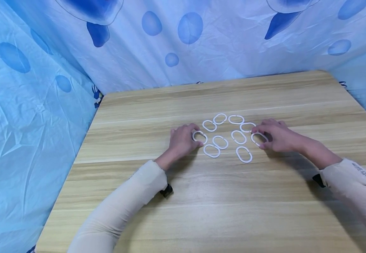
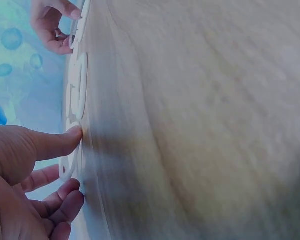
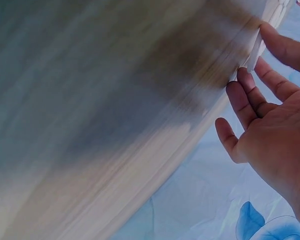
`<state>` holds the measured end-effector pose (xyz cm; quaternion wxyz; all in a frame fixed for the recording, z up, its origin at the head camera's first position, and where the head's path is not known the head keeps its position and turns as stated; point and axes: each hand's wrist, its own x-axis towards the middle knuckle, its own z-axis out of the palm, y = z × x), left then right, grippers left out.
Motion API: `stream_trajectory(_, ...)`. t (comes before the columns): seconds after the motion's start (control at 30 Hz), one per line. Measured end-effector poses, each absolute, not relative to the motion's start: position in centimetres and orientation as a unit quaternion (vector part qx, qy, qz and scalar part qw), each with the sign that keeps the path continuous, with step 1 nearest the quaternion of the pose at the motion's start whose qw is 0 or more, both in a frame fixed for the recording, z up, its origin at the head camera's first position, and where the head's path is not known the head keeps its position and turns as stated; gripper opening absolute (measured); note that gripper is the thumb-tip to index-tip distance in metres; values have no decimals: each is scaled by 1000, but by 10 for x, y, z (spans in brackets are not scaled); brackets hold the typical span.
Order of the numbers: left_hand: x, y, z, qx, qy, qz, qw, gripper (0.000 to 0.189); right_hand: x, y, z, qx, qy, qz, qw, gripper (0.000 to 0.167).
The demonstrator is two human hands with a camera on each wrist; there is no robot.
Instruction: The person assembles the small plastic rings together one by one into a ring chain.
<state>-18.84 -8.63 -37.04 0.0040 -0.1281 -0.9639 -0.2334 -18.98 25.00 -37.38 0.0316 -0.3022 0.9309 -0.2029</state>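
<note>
The left hand [image 1: 183, 140] and right hand [image 1: 274, 135] are well apart; the left pinches one white ring [image 1: 207, 138] between thumb and fingers, the right pinches another ring [image 1: 253, 140] likewise; the other rings [image 1: 227, 144] lie on the table [image 1: 201, 207] between the hands; a light hold on opposite edges seems best; keeping fingertips low should avoid nudging neighbours.

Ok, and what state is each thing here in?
Left hand: pinches the leftmost ring
Leftmost ring: held; lifted or not unclear
Right hand: pinches the rightmost ring
Rightmost ring: held; lifted or not unclear
Other eight rings: lying on the table, unheld
Table: bears the rings
Curtain: hanging, creased
Sleeves: wrinkled
</note>
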Motion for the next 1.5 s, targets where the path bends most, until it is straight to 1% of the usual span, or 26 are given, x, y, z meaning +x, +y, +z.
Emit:
stream_trajectory(0.27,-189,-89,-373,-123,-946,-299,-18,48,-190,251,-378,-322,924,-206,0,47)
stream_trajectory(0.57,-190,-90,-371,-101,-916,-384,-51,48,-192,247,-377,-324,921,-216,-21,42)
stream_trajectory(0.77,-191,-90,-372,-100,-908,-404,-46,48,-192,245,-374,-315,925,-211,-19,43)
stream_trajectory(1.1,-190,-90,-370,-98,-905,-412,-39,49,-190,240,-368,-328,921,-206,-47,44)
stream_trajectory(1.5,-186,-84,-364,-89,-900,-426,-36,50,-190,235,-358,-285,897,-335,-41,42)
